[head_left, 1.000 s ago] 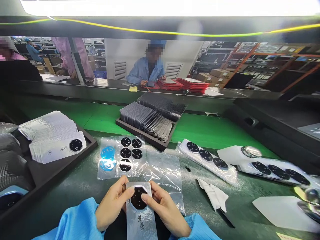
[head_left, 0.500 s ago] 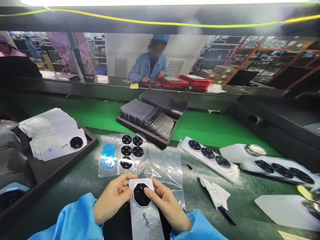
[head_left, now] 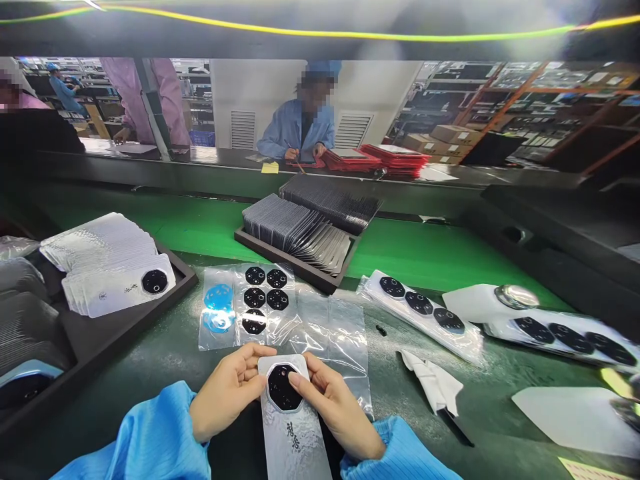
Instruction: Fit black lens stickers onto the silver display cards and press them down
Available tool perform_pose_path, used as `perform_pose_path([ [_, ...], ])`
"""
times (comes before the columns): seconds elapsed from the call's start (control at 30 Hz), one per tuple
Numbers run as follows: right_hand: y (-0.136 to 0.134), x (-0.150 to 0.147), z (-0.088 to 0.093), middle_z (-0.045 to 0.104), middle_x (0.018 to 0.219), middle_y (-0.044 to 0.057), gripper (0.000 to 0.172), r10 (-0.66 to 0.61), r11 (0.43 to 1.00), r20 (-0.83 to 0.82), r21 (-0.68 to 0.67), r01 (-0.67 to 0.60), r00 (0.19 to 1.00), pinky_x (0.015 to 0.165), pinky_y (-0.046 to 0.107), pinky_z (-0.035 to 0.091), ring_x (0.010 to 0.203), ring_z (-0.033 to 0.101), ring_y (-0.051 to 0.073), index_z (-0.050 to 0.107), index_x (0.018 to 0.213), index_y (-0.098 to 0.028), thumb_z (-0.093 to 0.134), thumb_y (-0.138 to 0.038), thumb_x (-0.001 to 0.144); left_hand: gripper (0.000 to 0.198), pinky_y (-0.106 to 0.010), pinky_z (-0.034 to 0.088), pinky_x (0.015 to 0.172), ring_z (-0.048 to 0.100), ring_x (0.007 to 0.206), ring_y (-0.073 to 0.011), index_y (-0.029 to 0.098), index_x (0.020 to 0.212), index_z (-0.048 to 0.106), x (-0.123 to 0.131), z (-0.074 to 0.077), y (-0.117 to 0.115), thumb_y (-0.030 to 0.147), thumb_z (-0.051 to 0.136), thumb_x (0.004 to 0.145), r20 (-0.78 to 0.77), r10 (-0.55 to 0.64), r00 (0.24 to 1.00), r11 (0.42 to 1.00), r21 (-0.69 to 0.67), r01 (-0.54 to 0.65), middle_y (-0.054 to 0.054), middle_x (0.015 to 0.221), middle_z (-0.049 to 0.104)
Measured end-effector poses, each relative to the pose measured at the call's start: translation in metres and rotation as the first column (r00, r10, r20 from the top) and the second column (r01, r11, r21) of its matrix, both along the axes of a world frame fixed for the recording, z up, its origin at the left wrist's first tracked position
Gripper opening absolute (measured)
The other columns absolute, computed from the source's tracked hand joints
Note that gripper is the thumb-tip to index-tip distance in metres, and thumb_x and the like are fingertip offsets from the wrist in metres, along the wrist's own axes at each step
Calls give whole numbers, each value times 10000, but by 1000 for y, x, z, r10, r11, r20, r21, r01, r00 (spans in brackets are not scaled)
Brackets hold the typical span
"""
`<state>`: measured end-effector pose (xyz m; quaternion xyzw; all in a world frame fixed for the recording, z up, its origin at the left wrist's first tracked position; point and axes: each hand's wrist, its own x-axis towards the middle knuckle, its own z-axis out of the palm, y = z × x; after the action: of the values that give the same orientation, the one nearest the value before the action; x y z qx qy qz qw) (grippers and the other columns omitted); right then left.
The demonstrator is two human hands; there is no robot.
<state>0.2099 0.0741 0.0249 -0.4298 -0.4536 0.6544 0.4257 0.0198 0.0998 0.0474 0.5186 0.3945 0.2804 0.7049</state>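
Note:
Both hands hold a silvery phone back cover [head_left: 295, 437] upright in front of me, its lower end cut off by the frame's edge. A black octagonal camera plate [head_left: 285, 387] sits near the cover's top, with dark lettering below it. My left hand [head_left: 230, 387] grips the cover's left edge, thumb beside the plate. With its thumb on the plate's upper right, my right hand [head_left: 335, 407] grasps the opposite edge. Just beyond lies a clear plastic sheet [head_left: 333, 333] bearing several black octagonal stickers [head_left: 255, 298] and blue peeled pieces [head_left: 219, 308].
At left, a dark tray [head_left: 145, 333] holds fanned silvery covers [head_left: 110, 267]. Another tray [head_left: 285, 259] of dark plates stands on the green belt [head_left: 415, 247]. Rightward lie bagged sticker strips [head_left: 425, 317], a white-wrapped tool [head_left: 433, 383] and white sheets [head_left: 565, 413]. A co-worker [head_left: 300, 123] sits opposite.
The view has shifted slightly. Both hands keep the same grip on the cover, and my right thumb stays on the camera plate.

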Motion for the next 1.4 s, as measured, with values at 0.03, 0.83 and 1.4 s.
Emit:
perform_pose_path([
  [0.03, 0, 0, -1, 483, 732, -36, 353, 0, 1000, 3, 3, 0, 1000, 639, 250, 381, 686, 453, 120, 532, 813, -195, 645, -529, 832, 343, -336, 462, 861, 630, 953, -194, 167, 1187, 521, 0, 0, 0, 257, 590, 862, -6, 1, 1000, 1000, -1, -1, -72, 1049, 668],
  [0.83, -3, -1, -5, 395, 700, -40, 372, -6, 994, 194, 107, -15, 981, 582, 244, 317, 646, 368, 117, 469, 789, -197, 544, -550, 880, 305, -283, 469, 732, 606, 778, -148, 170, 1111, 548, 1, -5, -2, 249, 632, 829, -134, 29, 991, 998, 66, -21, -33, 899, 634],
  [1.4, -2, -1, -1, 401, 695, -49, 335, -12, 996, 84, 88, 5, 996, 578, 236, 321, 635, 382, 107, 465, 771, -202, 585, -495, 879, 320, -305, 461, 776, 601, 828, -158, 157, 1134, 533, 1, 5, 2, 258, 610, 840, -116, -15, 993, 999, 30, 18, -54, 944, 636],
])
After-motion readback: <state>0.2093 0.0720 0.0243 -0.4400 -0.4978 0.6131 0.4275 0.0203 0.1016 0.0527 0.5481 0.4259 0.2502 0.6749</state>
